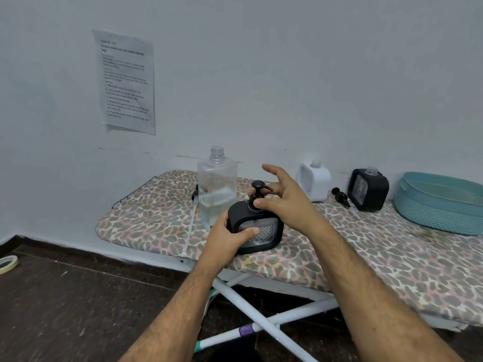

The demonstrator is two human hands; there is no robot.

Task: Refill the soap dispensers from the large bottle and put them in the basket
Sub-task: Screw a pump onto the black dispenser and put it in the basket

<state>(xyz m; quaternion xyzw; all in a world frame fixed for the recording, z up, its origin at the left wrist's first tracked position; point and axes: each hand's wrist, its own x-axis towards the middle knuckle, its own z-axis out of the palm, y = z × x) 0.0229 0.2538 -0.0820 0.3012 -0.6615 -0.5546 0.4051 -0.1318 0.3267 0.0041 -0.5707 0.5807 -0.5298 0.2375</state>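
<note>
now both hands [230, 236] [285, 197] hold the black dispenser [261, 228] upright.

On the ironing board [339, 257], the large bottle [217, 189] is standing behind a dispenser [257, 228]; two more dispensers [315, 181] [368, 190] are sitting rightward, the basket [441, 202] rightmost.

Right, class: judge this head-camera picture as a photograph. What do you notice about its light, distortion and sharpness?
Head view: soft, even light with faint shadows; wide-angle bending curves the ironing board and floor line; text on the wall sheet is too blurred to read; the large bottle is clear, so its liquid level is hard to read; both hands look reasonably sharp.
</note>
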